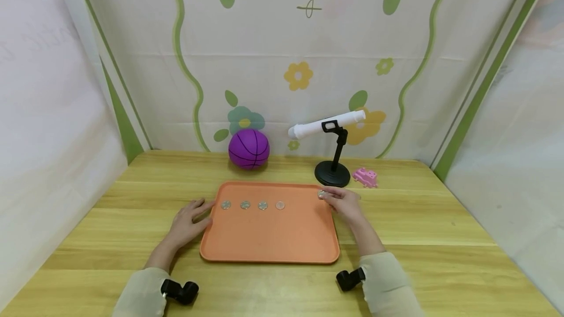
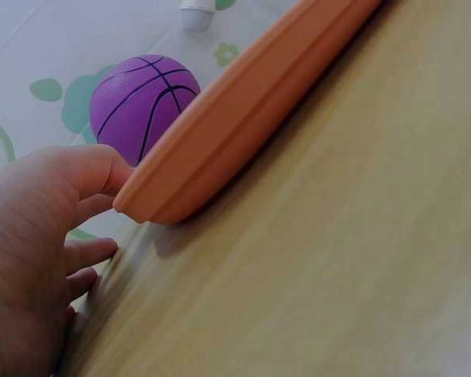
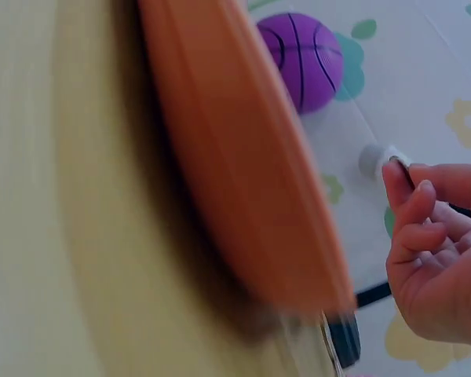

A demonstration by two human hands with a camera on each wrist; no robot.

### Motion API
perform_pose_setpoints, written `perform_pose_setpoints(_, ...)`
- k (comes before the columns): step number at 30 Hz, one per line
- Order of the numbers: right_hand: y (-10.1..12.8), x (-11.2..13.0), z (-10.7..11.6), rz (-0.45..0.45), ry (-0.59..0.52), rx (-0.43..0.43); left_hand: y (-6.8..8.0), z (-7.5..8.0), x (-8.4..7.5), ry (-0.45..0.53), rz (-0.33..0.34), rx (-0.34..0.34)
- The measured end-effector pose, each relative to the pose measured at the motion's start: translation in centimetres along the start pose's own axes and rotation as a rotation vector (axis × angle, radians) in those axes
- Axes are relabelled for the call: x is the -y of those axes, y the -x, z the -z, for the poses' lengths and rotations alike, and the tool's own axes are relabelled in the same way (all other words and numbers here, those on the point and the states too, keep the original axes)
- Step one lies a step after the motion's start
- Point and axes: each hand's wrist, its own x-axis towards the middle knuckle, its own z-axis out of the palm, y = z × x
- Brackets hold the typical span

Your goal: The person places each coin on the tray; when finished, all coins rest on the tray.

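Holding 4 coins [image 1: 253, 205]: orange tray [image 1: 269, 238].

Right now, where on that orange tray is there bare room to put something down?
The tray is bare below the row of four coins. It is crowded along the far edge, where the right hand pinches a fifth coin.

L grip [image 1: 190, 220] flat, fingers relaxed; R grip [image 1: 345, 205] fingertips pinched.
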Motion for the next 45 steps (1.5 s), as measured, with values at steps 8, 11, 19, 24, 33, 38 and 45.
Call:
perform_pose_setpoints(8,0.1,0.0,-4.1,-0.098,-0.132,-0.057,-0.1,0.0,0.1,-0.006,-0.004,-0.002)
perform_pose_setpoints(11,0.0,-0.4,-5.2,-0.133,-0.18,-0.086,-0.1,0.0,0.1,-0.008,0.0,0.001)
perform_pose_setpoints(19,-0.1,-1.4,-6.5,-0.157,-0.182,-0.096,-0.1,0.1,0.2,-0.012,0.005,0.002)
perform_pose_setpoints(24,-0.3,-1.7,-6.7,-0.144,-0.166,-0.105,-0.1,0.1,0.2,-0.017,0.001,0.0)
perform_pose_setpoints(33,-0.4,-1.9,-6.8,-0.129,-0.103,-0.135,-0.1,-0.1,0.2,-0.001,-0.003,-0.001)
perform_pose_setpoints(38,-0.4,-2.1,-6.9,-0.126,-0.091,-0.142,-0.1,-0.1,0.3,-0.008,0.002,0.001)
perform_pose_setpoints(45,-0.5,-2.2,-7.0,-0.128,-0.069,-0.147,-0.1,-0.1,0.2,-0.016,0.007,0.005)
